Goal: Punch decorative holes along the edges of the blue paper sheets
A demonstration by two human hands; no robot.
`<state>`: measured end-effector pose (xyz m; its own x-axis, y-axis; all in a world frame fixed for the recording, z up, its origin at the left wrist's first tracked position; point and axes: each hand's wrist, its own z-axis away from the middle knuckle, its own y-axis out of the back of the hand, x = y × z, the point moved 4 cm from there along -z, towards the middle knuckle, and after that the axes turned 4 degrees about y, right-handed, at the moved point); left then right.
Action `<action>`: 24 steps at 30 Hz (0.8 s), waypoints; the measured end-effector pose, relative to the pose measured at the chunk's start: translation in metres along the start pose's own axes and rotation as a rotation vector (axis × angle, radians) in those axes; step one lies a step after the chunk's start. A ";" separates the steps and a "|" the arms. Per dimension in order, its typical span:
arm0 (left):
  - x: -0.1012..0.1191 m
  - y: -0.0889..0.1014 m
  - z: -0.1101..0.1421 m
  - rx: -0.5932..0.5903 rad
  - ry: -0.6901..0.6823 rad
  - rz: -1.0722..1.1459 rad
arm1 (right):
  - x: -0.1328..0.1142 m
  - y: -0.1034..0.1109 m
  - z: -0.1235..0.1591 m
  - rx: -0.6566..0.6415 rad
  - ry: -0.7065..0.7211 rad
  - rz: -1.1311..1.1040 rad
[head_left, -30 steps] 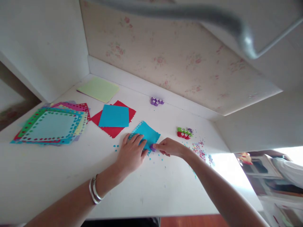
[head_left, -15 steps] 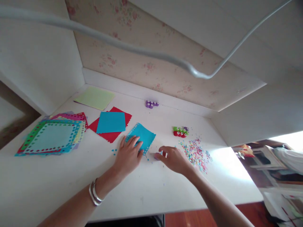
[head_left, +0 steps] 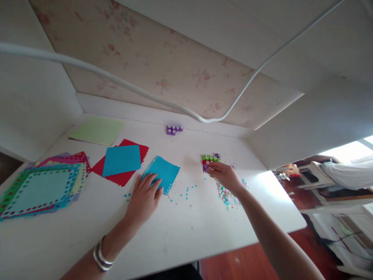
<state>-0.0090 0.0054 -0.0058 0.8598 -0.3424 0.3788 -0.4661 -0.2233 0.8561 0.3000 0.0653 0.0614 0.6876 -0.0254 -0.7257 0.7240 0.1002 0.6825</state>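
My left hand lies with its fingers spread on the lower left edge of a blue paper square, whose edges carry punched holes and notches. My right hand pinches a small purple craft punch at the front of the group of red and green craft punches. Part of that group is hidden behind the fingers. Tiny punched paper bits lie in a heap below my right hand, and blue paper dots are scattered between my hands.
Several purple punches stand near the back wall. Left of the blue square, another blue sheet lies on red paper. A stack of punched coloured sheets is at far left, with pale green sheets behind. A white cable crosses above.
My right hand has moved from beside the blue square to the punch group on the right, carrying the purple punch. More blue dots show where it was. The view has shifted rightward.
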 end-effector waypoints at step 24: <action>0.000 0.003 -0.005 -0.059 0.032 0.013 | 0.057 0.056 -0.115 -0.051 0.016 0.786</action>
<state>-0.0089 0.0094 -0.0017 0.8605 -0.3156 0.3999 -0.4648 -0.1649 0.8699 0.3729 0.1835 0.0482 0.9958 0.0855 -0.0334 0.0222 0.1283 0.9915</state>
